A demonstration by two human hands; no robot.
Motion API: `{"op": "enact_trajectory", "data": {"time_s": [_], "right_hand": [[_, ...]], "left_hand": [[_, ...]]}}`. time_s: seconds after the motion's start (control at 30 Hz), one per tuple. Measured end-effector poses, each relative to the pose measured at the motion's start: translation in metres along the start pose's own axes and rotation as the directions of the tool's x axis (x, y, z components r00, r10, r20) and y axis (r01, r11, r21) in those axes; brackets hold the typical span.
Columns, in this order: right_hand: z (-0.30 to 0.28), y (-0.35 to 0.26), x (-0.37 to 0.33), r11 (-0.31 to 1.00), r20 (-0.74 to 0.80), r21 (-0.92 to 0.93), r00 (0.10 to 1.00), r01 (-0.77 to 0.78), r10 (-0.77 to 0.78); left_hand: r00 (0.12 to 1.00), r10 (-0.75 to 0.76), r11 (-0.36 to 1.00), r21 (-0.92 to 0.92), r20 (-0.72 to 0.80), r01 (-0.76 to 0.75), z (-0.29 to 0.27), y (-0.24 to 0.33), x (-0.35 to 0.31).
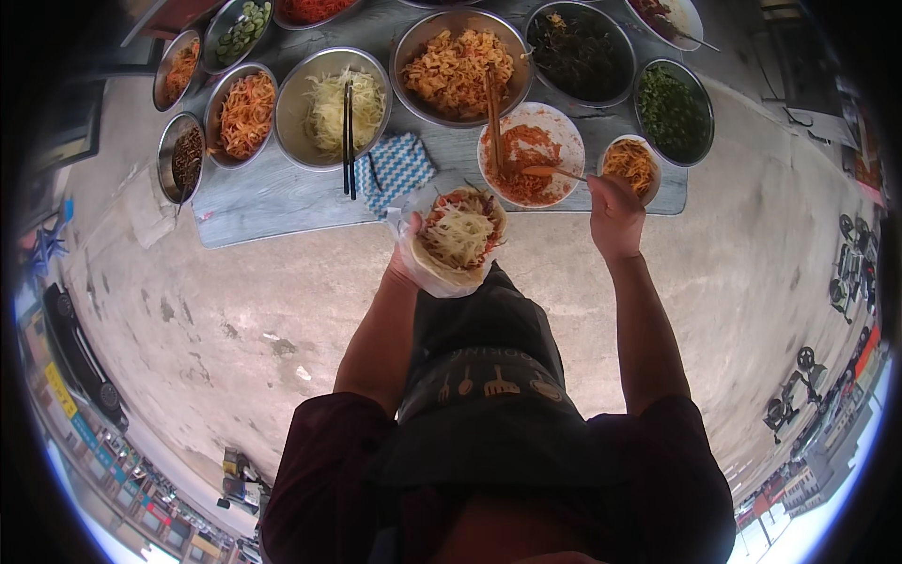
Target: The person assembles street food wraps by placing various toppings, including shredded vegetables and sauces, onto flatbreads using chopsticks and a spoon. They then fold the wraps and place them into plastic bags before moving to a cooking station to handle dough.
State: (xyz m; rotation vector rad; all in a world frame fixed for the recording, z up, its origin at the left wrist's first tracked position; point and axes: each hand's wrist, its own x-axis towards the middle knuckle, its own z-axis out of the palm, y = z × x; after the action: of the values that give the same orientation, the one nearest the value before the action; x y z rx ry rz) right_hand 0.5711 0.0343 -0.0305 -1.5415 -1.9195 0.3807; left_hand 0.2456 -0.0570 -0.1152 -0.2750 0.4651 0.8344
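My left hand [404, 258] is wrapped round a filled flatbread [460, 235] in a clear plastic bag [438, 280], held just off the table's near edge. Pale shreds lie on top of the filling, with some red and dark bits under them. My right hand [616, 214] grips the handle of a spoon [554, 171], whose end rests over a white plate [569, 139] of reddish-orange chopped food. Beyond the plate stands a steel bowl of orange-coated pieces [458, 70]; wooden chopsticks [493, 117] slant from it across the plate's left side.
A bowl of pale shreds [329, 103] with dark chopsticks [349, 141] stands left of a blue-and-white cloth [395, 169]. Bowls of orange shreds [246, 117], dark strands [583, 56], chopped greens [669, 108] and yellow strips [631, 162] crowd the grey table [272, 221].
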Motion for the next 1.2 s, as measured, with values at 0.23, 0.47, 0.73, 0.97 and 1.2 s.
{"op": "enact_trajectory", "data": {"time_s": [0.23,0.47,0.73,0.97,1.2], "right_hand": [[-0.008,-0.010,-0.027,0.976,-0.024,-0.210,0.999,-0.051,0.047],[0.047,-0.049,-0.066,0.745,0.036,0.306,0.789,-0.593,0.613],[0.062,-0.056,-0.040,-0.187,0.512,0.702,0.304,-0.688,0.803],[0.019,-0.066,-0.045,0.080,0.352,0.693,0.433,-0.717,0.830],[0.000,-0.110,-0.081,0.712,0.258,0.464,0.850,-0.526,0.460]], "left_hand": [[1.000,-0.002,1.000,-0.028,0.012,0.002,-0.001,-0.001,0.005],[0.999,0.036,0.996,-0.078,0.034,-0.033,-0.006,-0.006,0.011],[0.998,0.042,0.998,-0.034,-0.041,-0.044,0.004,-0.002,0.009],[0.996,0.086,0.996,-0.030,-0.030,-0.087,0.000,-0.002,0.011],[0.999,0.030,0.999,-0.033,0.044,-0.029,0.004,-0.002,0.016]]}}
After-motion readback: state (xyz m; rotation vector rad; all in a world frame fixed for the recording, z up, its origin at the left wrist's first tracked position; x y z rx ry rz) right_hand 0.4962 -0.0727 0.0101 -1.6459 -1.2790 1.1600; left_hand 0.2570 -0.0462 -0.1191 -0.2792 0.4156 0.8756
